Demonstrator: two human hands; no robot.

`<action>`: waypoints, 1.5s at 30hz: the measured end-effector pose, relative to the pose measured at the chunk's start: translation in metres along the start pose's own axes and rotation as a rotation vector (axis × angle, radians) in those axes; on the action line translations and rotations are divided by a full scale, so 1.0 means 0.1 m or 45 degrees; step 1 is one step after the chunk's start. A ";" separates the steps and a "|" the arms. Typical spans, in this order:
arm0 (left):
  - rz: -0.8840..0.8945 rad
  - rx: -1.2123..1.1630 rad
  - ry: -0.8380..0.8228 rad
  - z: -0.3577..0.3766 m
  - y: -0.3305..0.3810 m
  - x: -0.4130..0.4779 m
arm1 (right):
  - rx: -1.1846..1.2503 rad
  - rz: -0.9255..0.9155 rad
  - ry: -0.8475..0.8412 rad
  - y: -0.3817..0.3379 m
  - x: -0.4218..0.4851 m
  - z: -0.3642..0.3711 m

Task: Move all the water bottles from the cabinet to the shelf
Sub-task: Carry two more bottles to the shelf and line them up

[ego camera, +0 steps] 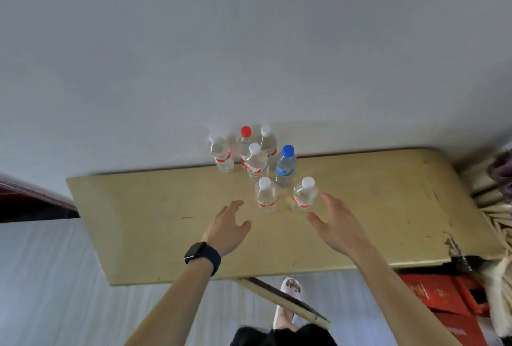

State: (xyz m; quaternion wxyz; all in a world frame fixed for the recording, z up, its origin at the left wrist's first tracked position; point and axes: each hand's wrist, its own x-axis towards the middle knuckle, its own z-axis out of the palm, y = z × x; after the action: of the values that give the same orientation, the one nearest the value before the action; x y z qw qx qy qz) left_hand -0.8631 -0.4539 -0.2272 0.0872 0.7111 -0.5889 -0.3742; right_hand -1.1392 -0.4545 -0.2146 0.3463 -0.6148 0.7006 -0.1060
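We count seven clear plastic water bottles [266, 196] at the rear edge of the beige wooden shelf [138, 207], one half-hidden. Our left hand [227, 225] and right hand [339, 223] are spread, empty.

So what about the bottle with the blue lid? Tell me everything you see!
The blue-capped bottle is clear plastic, with a bright blue cap screwed on and a blue label with a bit of yellow round its middle. It stands upright on the tan wooden board, at the right of the bunch of bottles. A white-capped bottle stands close beside it; whether they touch is unclear. Neither the left hand nor the right hand touches it.
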 end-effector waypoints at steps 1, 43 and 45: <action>-0.022 -0.058 0.007 0.03 0.07 0.10 | 0.044 0.033 0.008 -0.03 0.13 -0.02; 0.360 -0.089 -0.332 -0.01 -0.37 0.34 | 0.582 0.565 0.461 -0.19 -0.57 0.94; 0.429 -0.084 -0.368 -0.04 -0.34 0.29 | 0.575 0.580 0.530 -0.25 -0.78 0.99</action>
State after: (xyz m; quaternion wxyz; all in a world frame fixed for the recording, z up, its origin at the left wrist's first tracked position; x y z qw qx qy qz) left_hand -0.8338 -0.4717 -0.2564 0.0864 0.5384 -0.6931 -0.4715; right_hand -1.0580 -0.3596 -0.2456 0.3378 -0.3168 0.8338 -0.3006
